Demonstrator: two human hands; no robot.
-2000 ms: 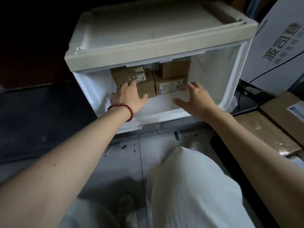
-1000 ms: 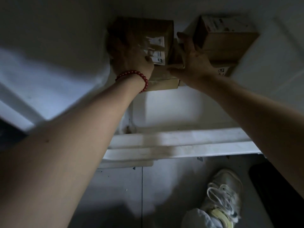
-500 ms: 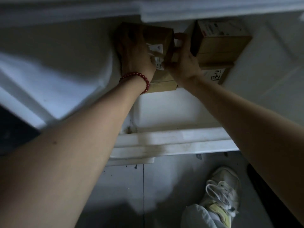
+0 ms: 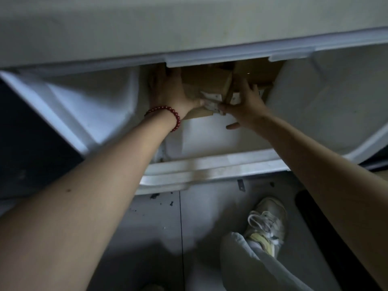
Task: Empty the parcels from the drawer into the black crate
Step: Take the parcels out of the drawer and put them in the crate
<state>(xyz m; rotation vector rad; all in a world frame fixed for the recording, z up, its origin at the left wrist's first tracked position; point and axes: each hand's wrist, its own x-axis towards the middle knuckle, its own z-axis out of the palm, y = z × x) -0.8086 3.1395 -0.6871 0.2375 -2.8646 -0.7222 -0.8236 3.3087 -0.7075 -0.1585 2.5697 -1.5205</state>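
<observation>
Brown cardboard parcels sit at the back of the white plastic drawer (image 4: 210,164). My left hand (image 4: 170,91), with a red bead bracelet on its wrist, grips the left side of the front parcel (image 4: 207,82). My right hand (image 4: 243,101) holds the same parcel's right side, fingers spread, thumb low. More parcels (image 4: 258,72) lie behind and to the right, partly hidden by the drawer unit's top. The black crate's edge (image 4: 327,227) shows at the lower right.
The drawer unit's pale top (image 4: 189,28) overhangs the opening. Grey floor tiles (image 4: 159,238) with dark specks lie below. My white-trousered leg and white sneaker (image 4: 266,223) stand in front of the drawer, beside the crate.
The view has tipped up, so the unit's top now hides more of the parcels. Both hands have closed in on the front parcel from either side.
</observation>
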